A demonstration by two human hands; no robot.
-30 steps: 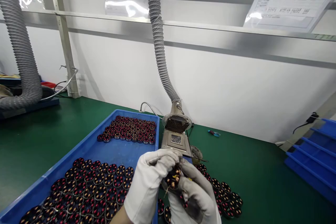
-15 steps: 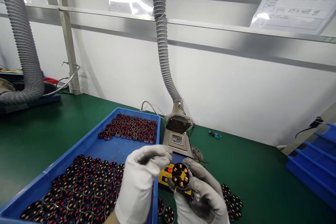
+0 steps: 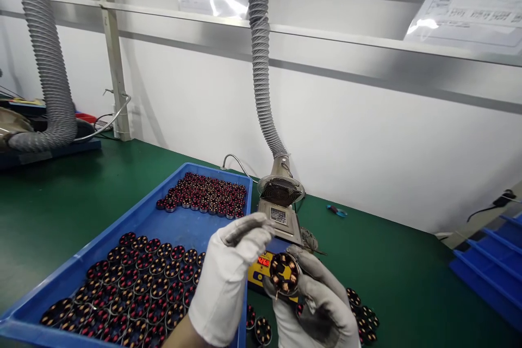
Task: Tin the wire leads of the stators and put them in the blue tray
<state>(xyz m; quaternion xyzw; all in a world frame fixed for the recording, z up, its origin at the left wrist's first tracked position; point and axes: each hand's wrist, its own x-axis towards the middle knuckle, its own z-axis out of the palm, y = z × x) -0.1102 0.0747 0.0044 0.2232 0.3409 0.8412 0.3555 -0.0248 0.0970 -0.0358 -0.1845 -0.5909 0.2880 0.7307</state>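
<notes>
My right hand (image 3: 322, 296), in a grey-stained white glove, grips a round motor stator (image 3: 284, 273) with copper windings around a black core. The stator's wound face is turned up toward me, and a short wire end sticks out at its lower edge. To its upper left, my left hand (image 3: 232, 274) is closed in a pinch, its gloved fingertips apart from the stator. Whatever lies between those fingertips is too small or blurred to make out. Behind both hands is a yellow control panel (image 3: 261, 269) with lit red digits, partly covered by the stator and right hand.
Many stators stand in two groups in a blue tray (image 3: 163, 231) at left. More stators (image 3: 364, 318) lie on the green table at right. A metal-topped unit (image 3: 281, 221) sits below a grey extraction hose (image 3: 261, 65). Pliers (image 3: 336, 211) and blue stacked bins (image 3: 491, 266) are farther right.
The whole view has shifted slightly. My left hand stays pinched, a little farther up and right in view. More red digits show on the panel. My right hand keeps the stator at nearly the same place.
</notes>
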